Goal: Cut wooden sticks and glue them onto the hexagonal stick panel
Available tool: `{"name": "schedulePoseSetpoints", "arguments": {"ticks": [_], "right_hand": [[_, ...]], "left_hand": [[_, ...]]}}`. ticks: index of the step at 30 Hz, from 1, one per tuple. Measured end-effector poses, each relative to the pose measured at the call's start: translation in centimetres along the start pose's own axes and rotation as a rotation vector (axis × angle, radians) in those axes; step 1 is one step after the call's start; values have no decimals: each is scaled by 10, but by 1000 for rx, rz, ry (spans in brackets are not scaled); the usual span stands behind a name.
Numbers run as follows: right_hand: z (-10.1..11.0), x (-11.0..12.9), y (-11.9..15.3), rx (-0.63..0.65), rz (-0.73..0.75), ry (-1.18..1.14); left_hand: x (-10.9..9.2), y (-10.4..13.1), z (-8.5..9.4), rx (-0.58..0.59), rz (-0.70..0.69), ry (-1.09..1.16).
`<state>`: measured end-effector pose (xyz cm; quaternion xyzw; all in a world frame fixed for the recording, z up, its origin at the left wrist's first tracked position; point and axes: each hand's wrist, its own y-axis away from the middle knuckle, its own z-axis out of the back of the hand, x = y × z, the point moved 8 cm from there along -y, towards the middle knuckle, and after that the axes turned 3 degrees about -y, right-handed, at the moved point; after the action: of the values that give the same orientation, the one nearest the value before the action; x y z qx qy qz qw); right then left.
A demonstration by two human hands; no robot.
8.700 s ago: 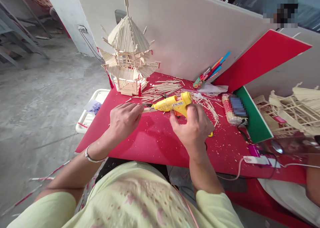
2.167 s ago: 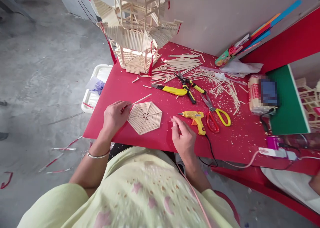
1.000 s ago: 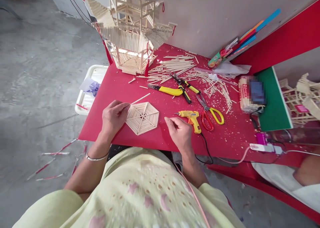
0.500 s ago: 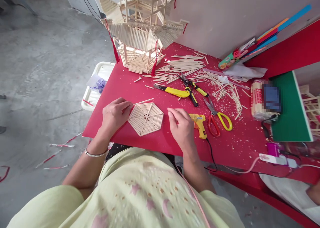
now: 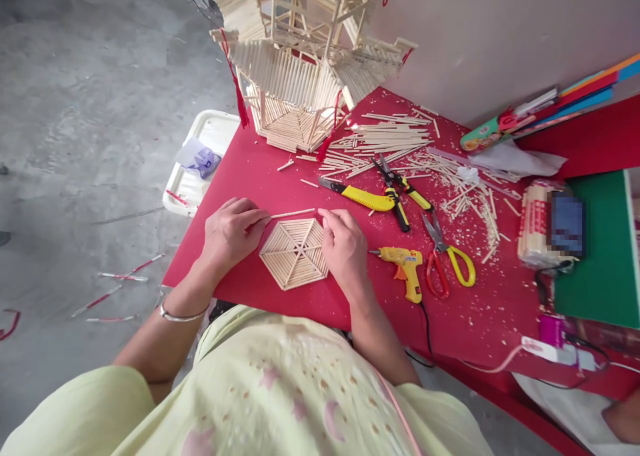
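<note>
Stick (image 5: 294, 213) is pinched in left hand (image 5: 233, 234), right hand (image 5: 345, 246) curled beside it, grip unclear

Matt wood forms the ribbed hexagonal panel (image 5: 286, 255) near the front edge of the smooth surface (image 5: 250, 176) and the pagoda (image 5: 280, 69) at its far left corner, while the glue gun (image 5: 407, 259) looks plastic and the scissors (image 5: 441, 245) metal-bladed.
</note>
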<state>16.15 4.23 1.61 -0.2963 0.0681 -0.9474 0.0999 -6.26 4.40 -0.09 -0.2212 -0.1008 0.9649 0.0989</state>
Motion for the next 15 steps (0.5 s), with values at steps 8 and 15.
{"name": "schedulePoseSetpoints", "arguments": {"ticks": [8,15], "right_hand": [[-12,-2,-7,59,-2,2],[-18,-10,-7,86,-39,-56]], "left_hand": [[1,-2,-2,24,-27,0],[2,-3,-10,76,5,10]]}}
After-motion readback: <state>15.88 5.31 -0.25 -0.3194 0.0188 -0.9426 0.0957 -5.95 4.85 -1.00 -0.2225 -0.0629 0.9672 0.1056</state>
